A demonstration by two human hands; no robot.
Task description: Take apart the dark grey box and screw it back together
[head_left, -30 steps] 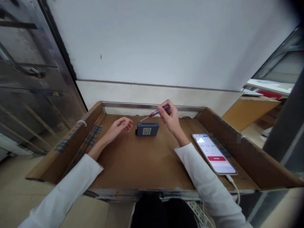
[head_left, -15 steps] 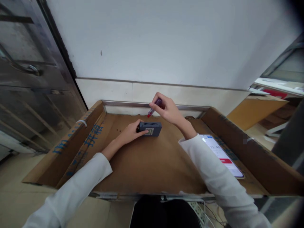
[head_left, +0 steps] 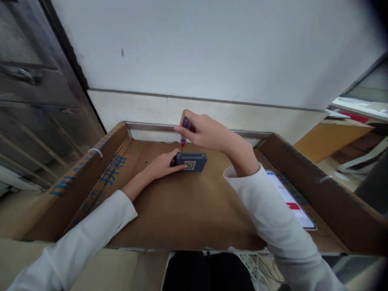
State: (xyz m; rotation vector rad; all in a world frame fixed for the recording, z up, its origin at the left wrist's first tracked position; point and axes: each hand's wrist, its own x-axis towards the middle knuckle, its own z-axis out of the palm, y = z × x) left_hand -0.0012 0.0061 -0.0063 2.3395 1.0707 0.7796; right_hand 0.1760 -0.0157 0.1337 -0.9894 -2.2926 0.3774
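Note:
A small dark grey box (head_left: 198,161) with a row of vent slots and a pale label stands on the cardboard. Gripping its left end is my left hand (head_left: 162,165), thumb across the front by the label. My right hand (head_left: 201,128) is closed around the handle of a screwdriver (head_left: 186,128), purple and clear with a red collar. The screwdriver stands almost upright, its thin shaft pointing down at the top left corner of the box. The tip appears to touch the box there; what lies under it is too small to make out.
The cardboard-lined tray (head_left: 182,210) has raised cardboard walls on the left and right. A phone (head_left: 292,202) with a lit screen lies near the right wall, partly behind my right sleeve. Behind the tray is a white wall (head_left: 194,52); a metal door (head_left: 33,93) stands at left.
My right hand has moved left and brought the screwdriver down to the box's top left corner, turning it more upright. My left hand still holds the box. The view has shifted slightly.

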